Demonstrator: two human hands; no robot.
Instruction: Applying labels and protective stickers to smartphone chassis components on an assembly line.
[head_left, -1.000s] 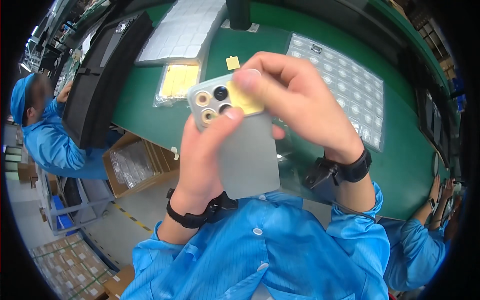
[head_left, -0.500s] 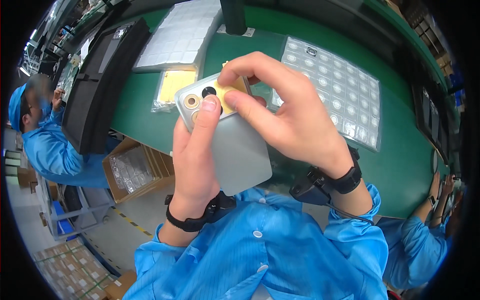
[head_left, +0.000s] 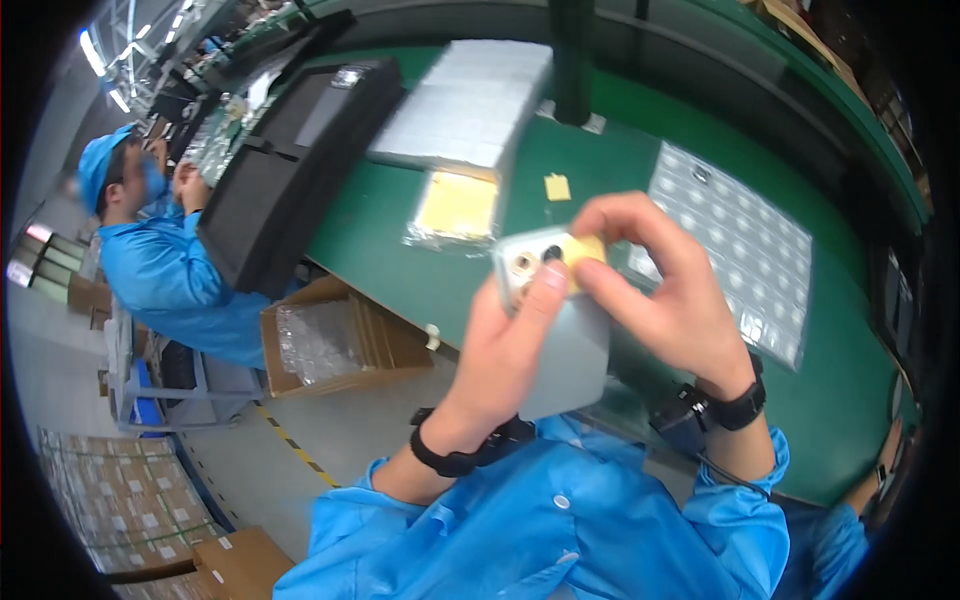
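My left hand (head_left: 500,355) holds a silver-grey phone back cover (head_left: 562,352) from below, thumb resting by its camera holes at the top. My right hand (head_left: 668,290) comes from the right and pinches a small yellow sticker (head_left: 584,247) against the cover's upper corner beside the camera holes. Both wrists wear black straps, and my sleeves are blue. The cover is held above the near edge of a green workbench (head_left: 400,260).
On the bench lie a bag of yellow sheets (head_left: 455,208), a small yellow tab (head_left: 557,186), a tray of small round parts (head_left: 745,240), a stack of grey trays (head_left: 465,105) and a black case (head_left: 290,160). An open cardboard box (head_left: 335,340) stands below. A blue-clad person (head_left: 150,240) works at left.
Both hands and the cover have shifted right and slightly down in view. My right fingers have moved onto the yellow sticker at the camera corner.
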